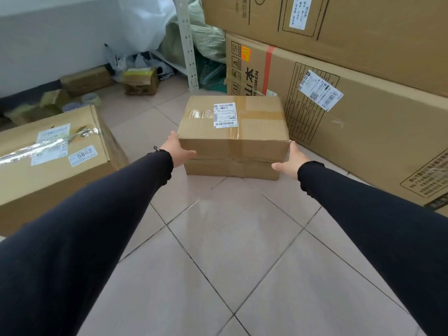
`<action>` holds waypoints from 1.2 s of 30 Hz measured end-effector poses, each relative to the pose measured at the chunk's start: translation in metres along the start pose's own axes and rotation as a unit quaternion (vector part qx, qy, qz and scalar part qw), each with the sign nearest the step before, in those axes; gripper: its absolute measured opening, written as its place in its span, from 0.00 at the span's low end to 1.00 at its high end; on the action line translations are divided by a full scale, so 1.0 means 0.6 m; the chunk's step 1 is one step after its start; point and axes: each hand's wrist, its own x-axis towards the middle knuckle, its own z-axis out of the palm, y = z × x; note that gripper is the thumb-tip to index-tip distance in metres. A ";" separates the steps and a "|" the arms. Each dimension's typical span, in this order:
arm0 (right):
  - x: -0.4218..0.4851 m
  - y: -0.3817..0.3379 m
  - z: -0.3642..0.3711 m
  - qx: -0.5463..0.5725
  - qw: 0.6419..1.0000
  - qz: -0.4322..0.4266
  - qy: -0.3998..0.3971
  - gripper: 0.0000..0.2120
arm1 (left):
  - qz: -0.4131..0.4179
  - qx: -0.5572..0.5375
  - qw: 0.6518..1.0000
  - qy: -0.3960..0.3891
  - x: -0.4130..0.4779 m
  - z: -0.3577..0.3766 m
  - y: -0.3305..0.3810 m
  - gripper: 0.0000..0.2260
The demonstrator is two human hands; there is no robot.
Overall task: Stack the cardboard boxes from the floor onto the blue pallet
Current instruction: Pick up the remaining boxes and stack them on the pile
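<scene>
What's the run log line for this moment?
phase: reach | left hand open at box left side | right hand open at right side | box on floor | pallet unseen

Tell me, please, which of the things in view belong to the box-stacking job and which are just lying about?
Part of the job:
- small taped box on the floor tiles, with the left hand and right hand at its sides
- larger box marked 5842

Lying about:
- tape rolls by the wall
- torn yellow-taped carton
- green sacks
- big printed cartons stacked at the right
</scene>
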 end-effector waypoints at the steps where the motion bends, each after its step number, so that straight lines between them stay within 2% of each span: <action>1: 0.004 -0.001 0.000 0.006 1.000 0.002 -0.001 0.46 | -0.002 -0.008 1.000 -0.007 0.006 -0.001 0.000 0.43; 3: 0.011 -0.004 0.000 0.025 1.000 0.000 0.000 0.45 | -0.003 -0.032 0.999 -0.022 0.012 0.000 -0.001 0.42; 7: 0.015 -0.001 0.005 0.103 0.994 0.020 0.011 0.40 | -0.011 -0.116 0.993 -0.013 0.011 0.003 -0.002 0.31; 10: 0.012 0.016 0.019 0.167 0.985 0.036 0.031 0.37 | -0.046 -0.178 0.983 0.004 -0.002 0.003 -0.015 0.36; 13: -0.002 0.032 0.035 0.187 0.980 0.035 0.055 0.39 | -0.084 -0.258 0.962 -0.016 -0.016 0.008 -0.046 0.37; 16: -0.025 0.032 0.047 0.151 0.985 0.029 0.077 0.43 | -0.072 -0.308 0.949 -0.009 -0.039 0.017 -0.065 0.25; 22: -0.105 0.010 0.041 0.224 0.967 -0.015 0.120 0.45 | -0.014 -0.389 0.921 -0.013 -0.120 -0.024 -0.061 0.25; 25: -0.167 -0.035 0.015 0.254 0.953 -0.053 0.154 0.48 | 0.043 -0.412 0.910 0.017 -0.175 -0.086 -0.048 0.24; 30: -0.285 -0.168 -0.027 0.285 0.923 -0.165 0.200 0.47 | 0.112 -0.419 0.895 0.102 -0.284 -0.254 -0.055 0.21; 36: -0.439 -0.369 0.029 0.275 0.903 -0.290 0.159 0.45 | 0.134 -0.357 0.898 0.221 -0.446 -0.471 -0.215 0.22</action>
